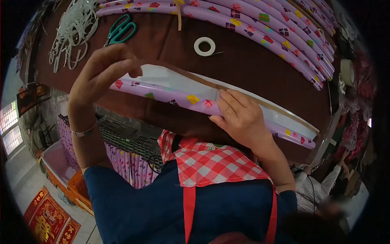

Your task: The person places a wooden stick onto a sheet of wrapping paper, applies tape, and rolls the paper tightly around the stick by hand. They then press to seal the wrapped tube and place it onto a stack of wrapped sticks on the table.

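Note:
A roll of purple wrapping paper (158, 94) with printed gift boxes lies across the table's near side. Its white inner flap (156, 75) stands partly unrolled, with a brown strip (280, 104) along its edge. My left hand (103, 71) is raised at the roll's left end, fingers curled in a pinch where the brown strip rises; the fingertips are partly hidden. My right hand (241, 116) rests over the roll near its middle, fingers on the flap and thumb at the near side, gripping it.
Beyond the roll are a white tape roll (204, 46), teal-handled scissors (120, 30), a heap of pale strips (77, 28) and several finished paper rolls (260, 38). Upright rolls (130, 166) and an orange crate (67, 189) stand below left. Another person (317, 189) is at lower right.

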Available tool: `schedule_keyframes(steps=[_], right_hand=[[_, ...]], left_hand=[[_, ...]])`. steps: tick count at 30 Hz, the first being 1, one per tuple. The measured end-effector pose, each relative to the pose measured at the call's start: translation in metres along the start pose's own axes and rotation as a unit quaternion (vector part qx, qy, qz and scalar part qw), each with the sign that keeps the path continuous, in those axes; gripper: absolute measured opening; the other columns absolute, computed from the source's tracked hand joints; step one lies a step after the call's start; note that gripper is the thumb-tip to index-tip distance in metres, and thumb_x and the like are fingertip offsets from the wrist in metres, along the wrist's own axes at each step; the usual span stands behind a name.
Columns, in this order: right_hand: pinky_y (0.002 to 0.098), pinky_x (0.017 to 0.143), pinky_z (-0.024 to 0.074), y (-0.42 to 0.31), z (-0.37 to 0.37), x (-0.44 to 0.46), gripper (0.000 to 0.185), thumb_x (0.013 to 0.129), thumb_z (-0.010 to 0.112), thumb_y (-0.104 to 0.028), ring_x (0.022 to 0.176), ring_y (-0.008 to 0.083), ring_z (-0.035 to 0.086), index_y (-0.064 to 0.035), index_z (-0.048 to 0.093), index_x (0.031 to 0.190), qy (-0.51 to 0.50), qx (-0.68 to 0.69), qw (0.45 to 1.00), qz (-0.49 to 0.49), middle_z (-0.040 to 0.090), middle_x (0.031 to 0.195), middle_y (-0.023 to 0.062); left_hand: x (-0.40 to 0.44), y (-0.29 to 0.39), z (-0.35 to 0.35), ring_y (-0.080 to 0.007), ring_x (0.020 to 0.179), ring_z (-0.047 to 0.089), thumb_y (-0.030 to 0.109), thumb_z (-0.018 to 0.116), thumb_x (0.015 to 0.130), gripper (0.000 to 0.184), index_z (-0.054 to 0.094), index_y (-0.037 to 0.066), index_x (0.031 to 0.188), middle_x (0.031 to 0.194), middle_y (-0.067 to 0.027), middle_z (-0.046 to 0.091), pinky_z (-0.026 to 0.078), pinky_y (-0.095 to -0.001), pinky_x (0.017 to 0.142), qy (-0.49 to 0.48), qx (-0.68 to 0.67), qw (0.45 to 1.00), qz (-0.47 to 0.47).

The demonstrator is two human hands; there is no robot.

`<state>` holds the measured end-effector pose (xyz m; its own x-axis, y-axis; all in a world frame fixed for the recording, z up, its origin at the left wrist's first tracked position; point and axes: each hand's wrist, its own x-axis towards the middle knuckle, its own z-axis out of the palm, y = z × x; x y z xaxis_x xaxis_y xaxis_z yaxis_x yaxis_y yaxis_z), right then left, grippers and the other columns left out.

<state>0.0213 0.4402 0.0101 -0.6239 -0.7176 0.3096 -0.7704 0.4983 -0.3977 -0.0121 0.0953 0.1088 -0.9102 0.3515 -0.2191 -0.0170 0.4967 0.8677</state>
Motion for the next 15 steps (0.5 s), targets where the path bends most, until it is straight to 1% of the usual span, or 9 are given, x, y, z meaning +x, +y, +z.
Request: schedule_keyframes(steps=[1,2,4,5,7,11,12,14,15], right_hand=[[0.041,0.087,0.0546,0.0,0.0,0.0,0.045,0.073,0.082,-0.025,0.108,0.0311,0.064,0.0013,0.067,0.106,0.0,0.0,1.0,0.0,0.068,0.114,0.0172],[0.0409,0.088,0.0545,-0.001,0.0,0.0,0.045,0.074,0.082,-0.026,0.108,0.0311,0.064,0.0013,0.067,0.106,-0.006,0.0,1.0,0.005,0.068,0.114,0.0174],[0.0408,0.088,0.0544,-0.001,0.0,0.0,0.044,0.075,0.082,-0.027,0.108,0.0311,0.064,0.0012,0.067,0.106,-0.012,-0.001,1.0,0.008,0.069,0.113,0.0176],[0.0403,0.088,0.0543,-0.001,0.0,-0.001,0.044,0.075,0.081,-0.027,0.108,0.031,0.064,0.001,0.067,0.106,-0.011,-0.005,1.0,0.005,0.068,0.114,0.0174],[0.0398,0.088,0.0543,-0.001,0.002,-0.003,0.044,0.076,0.081,-0.028,0.108,0.0309,0.064,0.0007,0.067,0.106,-0.008,-0.009,1.0,0.003,0.068,0.114,0.0172],[0.0395,0.091,0.0524,-0.002,0.004,-0.006,0.044,0.078,0.079,-0.029,0.11,0.0303,0.063,0.0,0.066,0.108,-0.007,-0.008,1.0,0.008,0.066,0.117,0.0164],[0.0397,0.093,0.0516,-0.003,0.003,-0.006,0.044,0.079,0.079,-0.029,0.11,0.0304,0.062,0.0,0.066,0.109,-0.004,-0.013,1.0,0.006,0.065,0.117,0.0162],[0.0405,0.094,0.0509,-0.005,0.002,-0.006,0.043,0.079,0.078,-0.029,0.11,0.0309,0.062,0.0002,0.066,0.109,-0.014,-0.016,1.0,0.013,0.065,0.117,0.0163],[0.0412,0.095,0.0503,-0.006,0.002,-0.007,0.043,0.08,0.078,-0.03,0.111,0.0314,0.061,0.0004,0.066,0.108,-0.024,-0.018,0.999,0.02,0.065,0.116,0.0165]], left_hand=[[0.006,0.009,0.007,-0.0118,0.082,0.061,0.021,0.058,0.098,0.022,0.06,0.001,0.089,0.086,-0.0059,0.068,0.048,-0.029,0.072,-0.004,-0.102,0.993,0.064],[0.015,0.011,0.012,-0.0125,0.083,0.062,0.025,0.057,0.1,0.026,0.059,0.001,0.092,0.089,-0.0076,0.069,0.049,-0.0281,0.076,-0.003,-0.124,0.987,0.101],[0.032,0.034,0.025,-0.0131,0.083,0.063,0.026,0.055,0.099,0.028,0.063,0.0,0.092,0.089,-0.0069,0.07,0.049,-0.0288,0.076,0.009,-0.148,0.986,0.07],[0.032,0.035,0.025,-0.0131,0.083,0.063,0.026,0.055,0.099,0.028,0.063,0.0,0.092,0.089,-0.0069,0.07,0.049,-0.0288,0.076,0.01,-0.148,0.986,0.072],[0.063,0.049,0.049,-0.0132,0.083,0.063,0.026,0.055,0.099,0.028,0.064,-0.001,0.092,0.089,-0.0068,0.07,0.049,-0.0288,0.077,-0.015,-0.152,0.984,0.087],[0.121,0.075,0.093,-0.0136,0.083,0.063,0.025,0.055,0.098,0.03,0.066,-0.001,0.093,0.089,-0.0067,0.07,0.05,-0.0288,0.077,-0.066,-0.159,0.978,0.115],[0.131,0.085,0.109,-0.0136,0.083,0.063,0.025,0.054,0.098,0.03,0.067,-0.001,0.093,0.089,-0.0066,0.07,0.05,-0.0288,0.077,-0.078,-0.161,0.976,0.121],[0.14,0.088,0.116,-0.0137,0.082,0.063,0.025,0.054,0.097,0.03,0.067,-0.002,0.093,0.089,-0.0066,0.07,0.05,-0.0288,0.077,-0.092,-0.162,0.974,0.129],[0.148,0.087,0.123,-0.0139,0.082,0.064,0.025,0.054,0.096,0.03,0.069,-0.001,0.093,0.089,-0.0065,0.07,0.05,-0.0289,0.077,-0.112,-0.138,0.976,0.128]])
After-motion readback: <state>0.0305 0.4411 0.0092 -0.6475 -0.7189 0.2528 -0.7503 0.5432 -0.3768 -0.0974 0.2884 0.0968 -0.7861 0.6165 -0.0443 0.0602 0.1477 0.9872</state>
